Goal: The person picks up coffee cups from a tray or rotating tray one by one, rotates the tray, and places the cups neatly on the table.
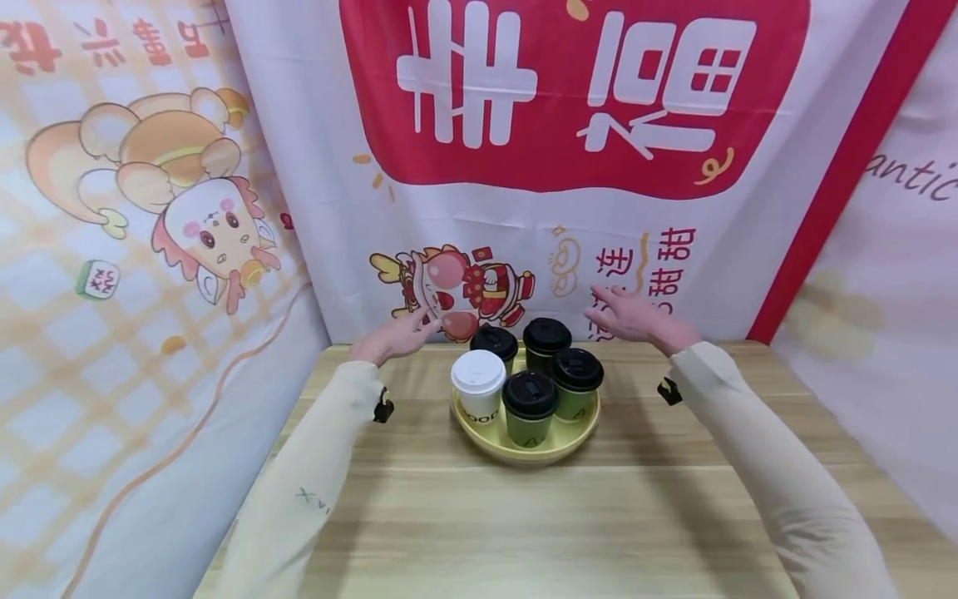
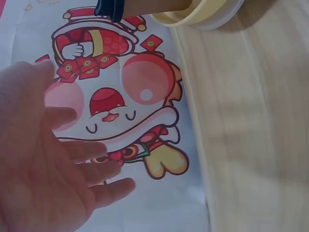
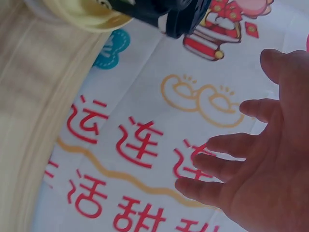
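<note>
A round yellow tray (image 1: 516,454) stands at the far side of the table with several lidded paper cups on it. One is a white cup (image 1: 479,384) with a white lid; the others, such as the front green cup (image 1: 530,408), have black lids. My left hand (image 1: 400,335) hovers to the left of the tray, and my right hand (image 1: 632,316) hovers to its right. Both are apart from the cups and hold nothing. The left palm (image 2: 48,169) and the right palm (image 3: 270,164) show in the wrist views with fingers extended and spread.
The wooden table (image 1: 509,524) ends at its back edge against a hanging cloth (image 1: 449,212) with red print and cartoon figures. Another printed cloth (image 1: 172,349) hangs along the left, and a pale cloth (image 1: 883,349) along the right.
</note>
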The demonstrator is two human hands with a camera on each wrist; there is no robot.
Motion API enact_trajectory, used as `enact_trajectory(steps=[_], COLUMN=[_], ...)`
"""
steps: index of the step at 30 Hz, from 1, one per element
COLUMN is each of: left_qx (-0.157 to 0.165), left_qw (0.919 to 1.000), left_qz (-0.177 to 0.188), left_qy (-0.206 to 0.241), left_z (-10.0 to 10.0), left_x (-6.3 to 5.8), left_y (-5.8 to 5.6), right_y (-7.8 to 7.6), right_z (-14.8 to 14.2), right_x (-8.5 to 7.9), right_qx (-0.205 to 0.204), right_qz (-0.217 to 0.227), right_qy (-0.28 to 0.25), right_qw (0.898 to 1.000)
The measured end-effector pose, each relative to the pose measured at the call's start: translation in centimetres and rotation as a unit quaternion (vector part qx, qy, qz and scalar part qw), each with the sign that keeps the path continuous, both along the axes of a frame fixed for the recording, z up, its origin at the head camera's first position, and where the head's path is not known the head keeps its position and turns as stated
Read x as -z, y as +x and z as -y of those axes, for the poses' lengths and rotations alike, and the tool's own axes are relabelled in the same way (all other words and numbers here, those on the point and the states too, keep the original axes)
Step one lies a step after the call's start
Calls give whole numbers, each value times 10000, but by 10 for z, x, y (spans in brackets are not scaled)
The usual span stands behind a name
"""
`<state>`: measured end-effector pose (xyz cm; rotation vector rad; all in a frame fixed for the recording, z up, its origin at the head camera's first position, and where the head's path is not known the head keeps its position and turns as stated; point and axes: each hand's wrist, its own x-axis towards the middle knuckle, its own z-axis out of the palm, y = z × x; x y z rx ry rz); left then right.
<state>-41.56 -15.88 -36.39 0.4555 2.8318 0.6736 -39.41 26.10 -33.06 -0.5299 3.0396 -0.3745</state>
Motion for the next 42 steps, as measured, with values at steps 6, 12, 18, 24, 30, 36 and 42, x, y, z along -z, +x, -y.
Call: enact_trajectory(steps=[6, 12, 18, 24, 30, 36, 42], left_qx=[56, 84, 59, 32, -63, -198, -472], left_qw=[9991, 9986, 9974, 9948, 9906, 9845, 9763], left_qz=[38, -60, -23, -51, 8, 60, 321], left_qy=[417, 524, 720, 1012, 1370, 1741, 2088], left_z=[-2, -8, -10, -14, -17, -20, -23], left_x=[19, 45, 72, 87, 98, 103, 111], left_y=[3, 6, 12, 16, 19, 21, 24], right_y=[13, 22, 30, 35, 38, 41, 43], right_z=[6, 13, 23, 31, 37, 40, 44], right_x=[-5, -6, -4, 0, 9, 15, 23], right_qx=[-146, -484, -709, -813, -937, -1001, -1090], right_qz=[91, -219, -287, -304, -237, -249, -175], right_qy=[-179, -132, -163, -79, -19, 128, 174], right_qw=[9997, 9985, 9969, 9962, 9953, 9946, 9937])
